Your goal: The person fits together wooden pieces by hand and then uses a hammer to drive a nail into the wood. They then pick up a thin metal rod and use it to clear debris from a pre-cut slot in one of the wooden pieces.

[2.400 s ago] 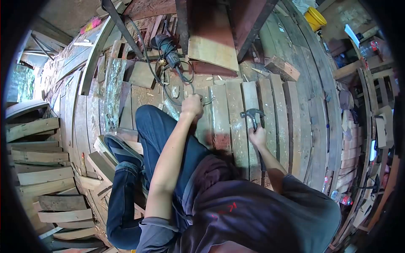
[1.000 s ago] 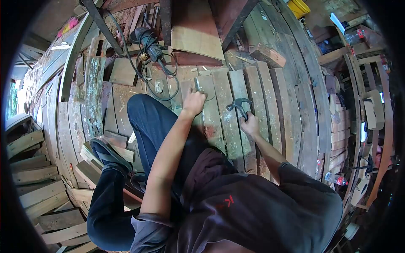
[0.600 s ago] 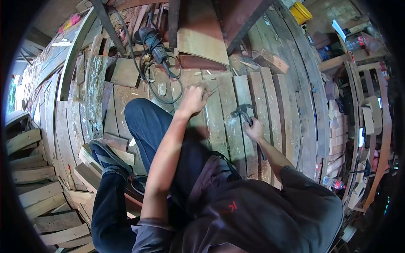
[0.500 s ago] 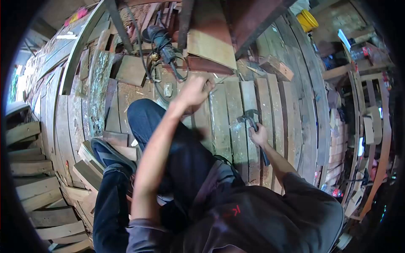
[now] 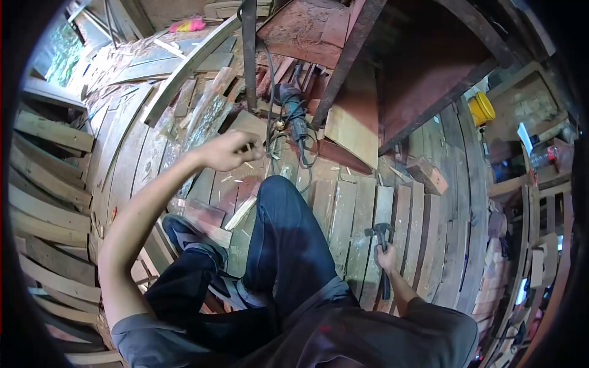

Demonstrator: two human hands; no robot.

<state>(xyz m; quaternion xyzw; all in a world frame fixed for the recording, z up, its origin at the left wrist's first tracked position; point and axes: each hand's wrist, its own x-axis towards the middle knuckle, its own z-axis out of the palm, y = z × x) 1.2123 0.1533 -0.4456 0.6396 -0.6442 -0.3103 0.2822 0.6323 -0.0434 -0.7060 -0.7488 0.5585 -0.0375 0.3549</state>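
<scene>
A claw hammer (image 5: pixel 380 230) is gripped in my right hand (image 5: pixel 386 257), its head pointing away from me above a row of wooden planks (image 5: pixel 354 211). The handle's dark end shows below that hand. My left hand (image 5: pixel 228 151) hangs over the wood-littered floor, left of the cable of a corded power tool (image 5: pixel 296 121). Its fingers are curled in toward the thumb as in a pinch, and whatever may lie between them is too small to make out. Below the left hand, wood offcuts and chips (image 5: pixel 242 211) lie beside my bent knee (image 5: pixel 281 190).
A dark wooden frame with a reddish panel (image 5: pixel 423 80) stands ahead. Near it are a pale board (image 5: pixel 356 126) and a wood block (image 5: pixel 427 176). Stacked timber (image 5: pixel 52 214) lines the left side. A yellow bucket (image 5: pixel 481 109) is at the far right.
My left hand has moved left, away from the plank row, toward the scrap pieces. The view has shifted left. My right hand still holds the hammer over the planks.
</scene>
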